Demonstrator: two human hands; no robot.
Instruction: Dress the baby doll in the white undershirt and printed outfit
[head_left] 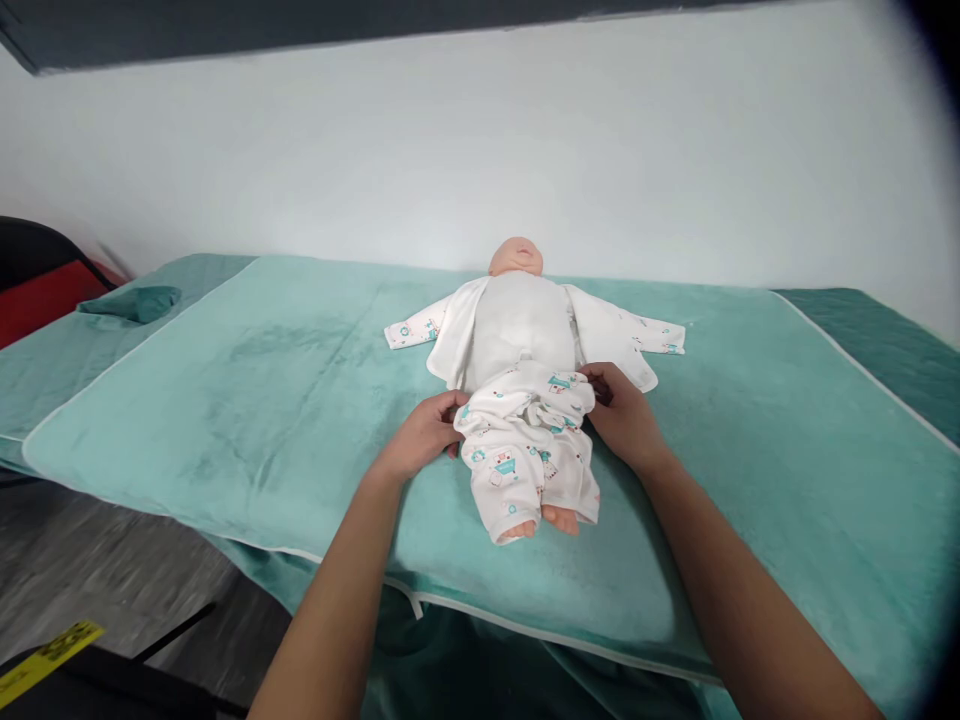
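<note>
Trousers (501, 445) lie between left hand (422, 436) and right hand (624, 418); touching both.

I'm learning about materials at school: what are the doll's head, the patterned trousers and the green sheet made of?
The doll's head: probably plastic or rubber, since it looks smooth and moulded. The patterned trousers: fabric, likely cotton, matte, bunching in creases. The green sheet: perhaps plush cloth, velvety, showing darker brushed patches.

Looks Like an Infant-Care Practice Room

1 clothed, lifelike baby doll (523, 318) lies on a teal blanket (262, 400) spread over a quilted cover (892, 330), beside a plain white wall (450, 150). The doll and grey floor (112, 560) suggest a training room; a home cannot be ruled out.
</note>
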